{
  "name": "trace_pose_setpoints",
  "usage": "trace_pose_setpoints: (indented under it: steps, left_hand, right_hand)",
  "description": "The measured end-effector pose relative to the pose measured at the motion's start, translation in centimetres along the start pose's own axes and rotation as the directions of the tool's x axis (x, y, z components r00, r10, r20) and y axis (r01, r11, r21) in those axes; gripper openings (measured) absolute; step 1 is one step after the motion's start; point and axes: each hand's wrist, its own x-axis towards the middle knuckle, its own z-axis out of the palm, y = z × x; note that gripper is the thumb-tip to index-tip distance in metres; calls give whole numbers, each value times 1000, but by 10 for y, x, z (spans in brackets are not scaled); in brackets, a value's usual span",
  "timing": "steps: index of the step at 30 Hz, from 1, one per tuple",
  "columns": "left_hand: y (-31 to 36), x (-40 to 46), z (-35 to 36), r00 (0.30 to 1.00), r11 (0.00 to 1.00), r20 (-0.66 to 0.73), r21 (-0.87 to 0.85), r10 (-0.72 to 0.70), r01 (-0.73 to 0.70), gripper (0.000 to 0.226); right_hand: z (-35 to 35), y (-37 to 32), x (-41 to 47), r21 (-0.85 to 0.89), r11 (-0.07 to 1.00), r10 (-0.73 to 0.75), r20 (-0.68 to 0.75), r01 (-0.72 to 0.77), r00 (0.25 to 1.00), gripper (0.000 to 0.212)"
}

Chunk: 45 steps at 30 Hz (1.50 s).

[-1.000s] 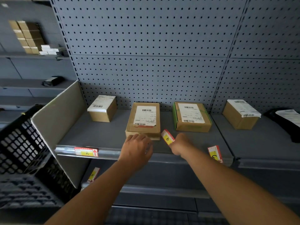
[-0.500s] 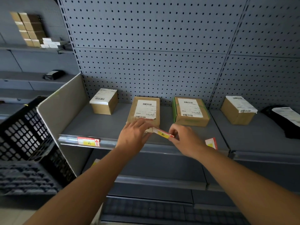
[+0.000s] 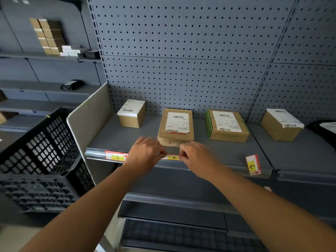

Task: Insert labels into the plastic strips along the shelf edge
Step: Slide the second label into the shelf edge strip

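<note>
Head view: we hold label B (image 3: 174,157) flat against the plastic strip (image 3: 94,153) on the shelf edge. Our left hand (image 3: 145,153) pinches its left end, our right hand (image 3: 197,157) pinches its right end. Label A (image 3: 116,156) sits in the strip nearby.

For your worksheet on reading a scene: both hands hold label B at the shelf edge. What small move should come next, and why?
Probably press label B down into the plastic strip. The left hand and right hand pinch its ends level along the edge, beside seated label A.
</note>
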Motion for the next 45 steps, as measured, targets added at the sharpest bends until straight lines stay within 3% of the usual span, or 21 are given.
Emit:
trace_pose_setpoints:
  steps: [14, 24, 40, 45]
  left_hand:
    - [-1, -3, 19, 998, 998, 3, 21, -63, 63, 4]
    - [-3, -5, 24, 994, 992, 2, 53, -113, 113, 3]
    - [1, -1, 25, 996, 995, 39, 68, -75, 72, 1]
    - [3, -5, 25, 995, 993, 6, 64, -103, 103, 3]
  right_hand:
    - [13, 1, 1, -179, 978, -120, -46, 110, 992, 14]
    - [22, 0, 7, -200, 972, -137, -39, 127, 990, 12]
    - [32, 6, 6, -239, 970, -30, 39, 39, 999, 11]
    - [25, 7, 1, -170, 985, 6, 0, -6, 1000, 14]
